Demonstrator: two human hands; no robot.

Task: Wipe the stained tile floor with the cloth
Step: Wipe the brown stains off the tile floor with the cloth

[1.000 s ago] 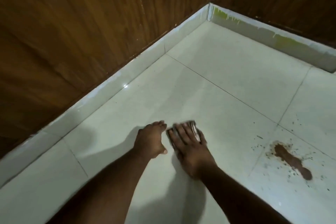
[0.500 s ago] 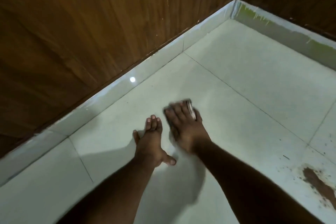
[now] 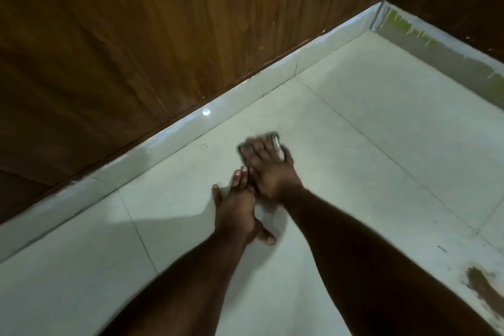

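right hand (image 3: 268, 165), fingers flat, presses the cloth (image 3: 276, 143) to the tile floor (image 3: 381, 131) at frame centre. left hand (image 3: 236, 210) lies spread just below it, holding nothing.

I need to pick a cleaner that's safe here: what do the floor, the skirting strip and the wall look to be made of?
The floor looks like pale glazed tile: thin grout lines and a soft sheen. The skirting strip seems the same glossy tile, since it reflects a bright light spot. The wall looks like brown wood or wood-look panelling, with vertical grain and seams; which one I cannot tell.
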